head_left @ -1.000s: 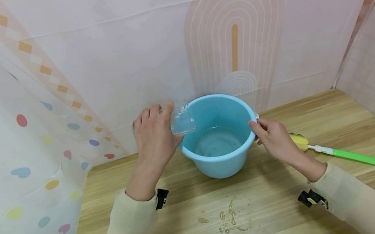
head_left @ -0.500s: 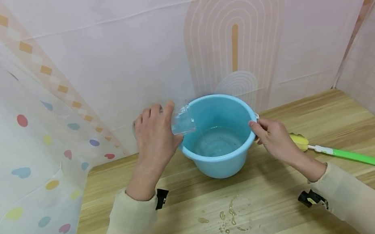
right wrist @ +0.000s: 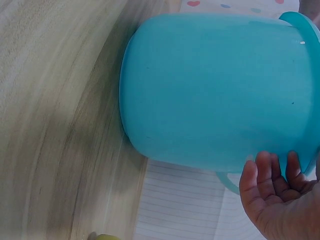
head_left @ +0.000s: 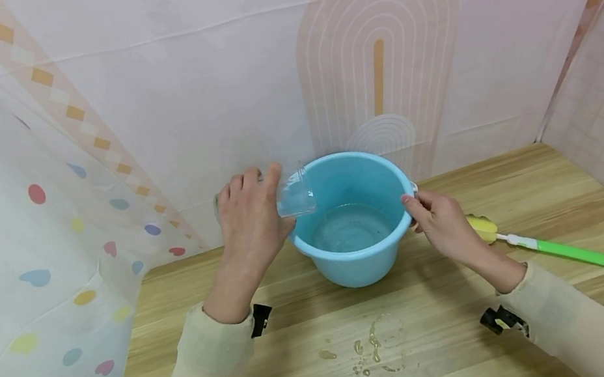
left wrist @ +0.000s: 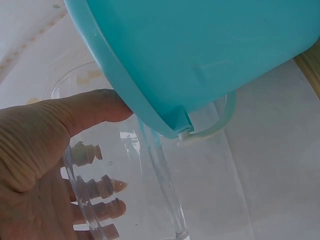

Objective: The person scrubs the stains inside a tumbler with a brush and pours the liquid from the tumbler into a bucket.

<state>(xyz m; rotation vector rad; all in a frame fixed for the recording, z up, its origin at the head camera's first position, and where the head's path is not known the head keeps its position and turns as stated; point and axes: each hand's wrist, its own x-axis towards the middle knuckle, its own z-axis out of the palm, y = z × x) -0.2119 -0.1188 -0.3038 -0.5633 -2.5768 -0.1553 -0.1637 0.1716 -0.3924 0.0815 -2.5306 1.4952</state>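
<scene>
A light blue bucket [head_left: 357, 267] stands upright on the wooden table, with shallow clear water [head_left: 351, 227] in its bottom. My left hand [head_left: 251, 223] holds a clear see-through cup [head_left: 295, 195] tipped on its side, its mouth over the bucket's left rim. In the left wrist view, the thumb lies along the near side of the cup [left wrist: 135, 175], its tip right at the bucket rim, and the fingers show through the far wall. On the opposite side, my right hand [head_left: 440, 219] grips the bucket's right rim, thumb on top and fingers beneath.
Right of the bucket lies a brush with a yellow sponge head [head_left: 483, 228] and green handle [head_left: 576, 254]. Drops of spilled water [head_left: 374, 342] dot the table [head_left: 284, 376] in front. Patterned curtains [head_left: 193, 100] rise behind and at the left. A pale bucket handle [left wrist: 215, 125] hangs down.
</scene>
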